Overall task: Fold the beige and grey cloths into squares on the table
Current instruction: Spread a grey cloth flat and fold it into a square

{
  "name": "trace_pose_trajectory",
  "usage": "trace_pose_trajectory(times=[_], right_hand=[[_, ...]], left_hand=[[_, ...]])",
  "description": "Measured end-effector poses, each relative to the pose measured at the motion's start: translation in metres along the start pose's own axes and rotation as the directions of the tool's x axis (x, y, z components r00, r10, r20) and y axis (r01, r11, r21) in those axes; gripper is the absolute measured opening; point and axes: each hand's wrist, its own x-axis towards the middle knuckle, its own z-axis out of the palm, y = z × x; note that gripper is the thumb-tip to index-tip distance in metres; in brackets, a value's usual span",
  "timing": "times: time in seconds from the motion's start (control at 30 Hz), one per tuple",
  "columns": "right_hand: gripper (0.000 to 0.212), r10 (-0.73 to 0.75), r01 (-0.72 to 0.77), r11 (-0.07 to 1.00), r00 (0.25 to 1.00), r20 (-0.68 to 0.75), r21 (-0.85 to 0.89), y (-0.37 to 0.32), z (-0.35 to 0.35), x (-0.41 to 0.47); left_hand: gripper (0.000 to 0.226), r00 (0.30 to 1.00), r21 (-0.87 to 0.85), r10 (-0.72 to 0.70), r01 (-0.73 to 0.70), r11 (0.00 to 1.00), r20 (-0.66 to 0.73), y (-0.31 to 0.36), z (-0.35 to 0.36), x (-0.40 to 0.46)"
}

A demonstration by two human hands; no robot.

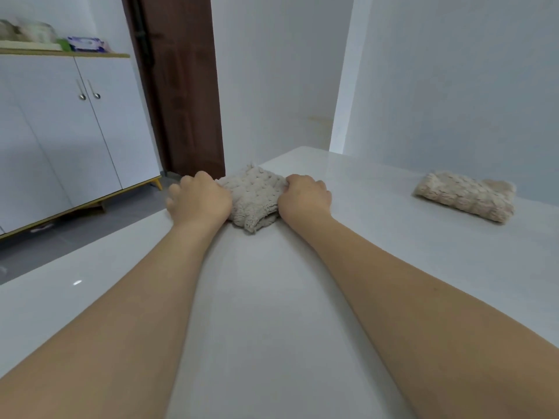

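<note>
Both hands pin the grey cloth (254, 201) flat.
Left hand (201, 199) and right hand (304, 195) curl over opposite edges, probably setting its creases; beige cloth (465, 198) lies folded well right.

White glossy counter (272, 297): grey cloth (254, 198) is laid, folded, at far left edge; beige cloth (465, 198), folded, nr right edge.

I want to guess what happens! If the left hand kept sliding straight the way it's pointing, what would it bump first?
Probably nothing on the table. The left hand points toward the far edge, beside the grey cloth; beyond is floor, then the dark door. Depth is unclear.
</note>
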Motion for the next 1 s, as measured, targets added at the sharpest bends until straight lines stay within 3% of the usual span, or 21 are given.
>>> trace_pose_trajectory(times=[0.17,0.57,0.73,0.8,0.9,1.0], right_hand=[[0.036,0.031,-0.035,0.990,0.999,-0.028,-0.140,0.001,0.000,-0.001],[0.038,0.043,-0.047,0.982,0.999,-0.023,-0.184,0.001,0.001,0.000],[0.033,0.082,-0.082,0.997,0.994,-0.071,0.005,0.005,-0.008,-0.003],[0.039,0.070,-0.059,0.989,0.995,-0.078,0.137,0.012,-0.022,-0.016],[0.044,-0.020,0.034,0.991,0.994,-0.104,0.126,0.041,-0.060,-0.048],[0.045,-0.070,0.073,0.997,0.991,-0.118,0.020,0.089,-0.106,-0.086]], left_hand=[[0.040,0.998,0.129,0.039,-0.044,0.991,0.042,0.003,0.002,-0.007],[0.039,0.992,0.092,0.043,-0.054,0.994,0.116,0.002,0.005,-0.003],[0.039,0.989,0.134,0.073,-0.090,0.987,0.130,-0.001,0.007,-0.002],[0.035,0.996,0.114,0.080,-0.084,0.990,0.041,0.002,0.003,-0.006],[0.032,0.949,0.127,0.278,-0.261,0.957,-0.149,0.023,-0.008,-0.023],[0.033,0.866,0.045,0.483,-0.482,0.875,-0.132,0.070,-0.010,-0.062]])
